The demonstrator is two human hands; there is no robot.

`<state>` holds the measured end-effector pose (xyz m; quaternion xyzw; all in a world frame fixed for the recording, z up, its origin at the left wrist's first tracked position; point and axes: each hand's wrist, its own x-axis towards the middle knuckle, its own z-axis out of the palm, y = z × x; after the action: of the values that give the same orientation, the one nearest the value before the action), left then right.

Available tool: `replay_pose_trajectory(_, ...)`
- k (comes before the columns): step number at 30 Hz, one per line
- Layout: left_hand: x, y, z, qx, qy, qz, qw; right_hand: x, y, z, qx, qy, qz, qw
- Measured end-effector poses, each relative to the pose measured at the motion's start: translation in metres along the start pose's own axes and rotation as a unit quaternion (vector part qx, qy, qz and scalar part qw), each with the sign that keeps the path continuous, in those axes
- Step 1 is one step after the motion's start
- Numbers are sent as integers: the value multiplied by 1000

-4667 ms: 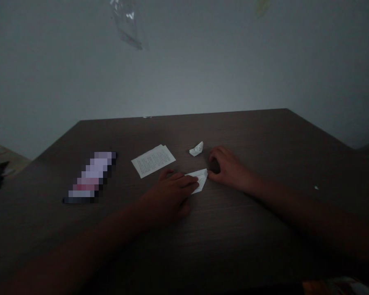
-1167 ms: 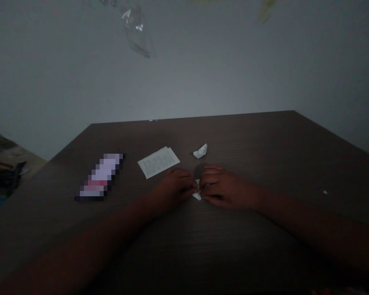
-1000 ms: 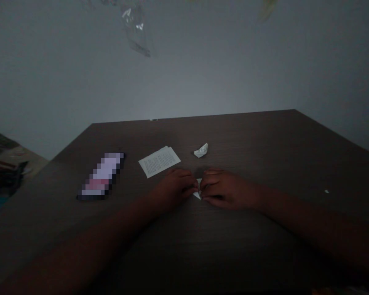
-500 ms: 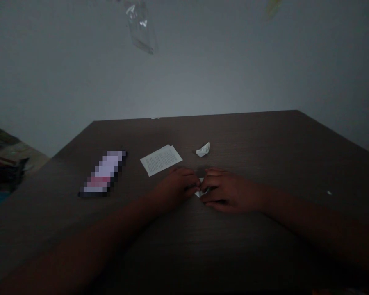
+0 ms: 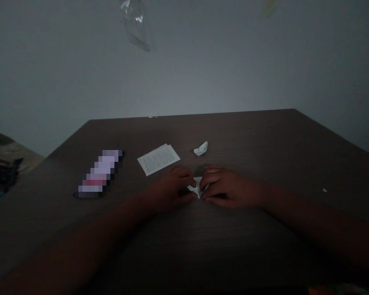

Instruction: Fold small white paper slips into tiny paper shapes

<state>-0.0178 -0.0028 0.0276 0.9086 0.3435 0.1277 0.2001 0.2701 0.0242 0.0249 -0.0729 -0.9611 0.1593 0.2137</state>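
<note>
A small folded piece of white paper [image 5: 198,189] lies on the dark wooden table, between my two hands. My left hand [image 5: 174,188] grips its left side with bent fingers. On the right side, my right hand [image 5: 226,187] has its fingers curled onto the paper, covering part of it. Just beyond the hands sits a folded paper boat [image 5: 200,149], its right tip pointing up. Sheets of printed paper [image 5: 158,159] lie flat to the left of the boat.
A phone [image 5: 100,174] with a blurred-out screen lies on the left of the table [image 5: 249,135]. A tiny white scrap [image 5: 325,190] is at the right. Behind the table, a clear plastic bag [image 5: 137,26] hangs on the wall.
The fingers have moved slightly apart, so more of the folded paper shows between them. The whole view has shifted a little; the boat, sheets and phone stay in place.
</note>
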Motion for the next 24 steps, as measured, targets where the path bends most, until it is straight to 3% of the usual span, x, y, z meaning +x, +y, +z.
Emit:
replay_pose_trajectory(13, 0, -2, 2, -20, -1, -25, 1000, 1, 4, 1, 54, 30, -19, 998)
replay_pose_trajectory(24, 2, -5, 3, -74, 22, -30, 997, -1, -1, 1, 14, -12, 7, 1000)
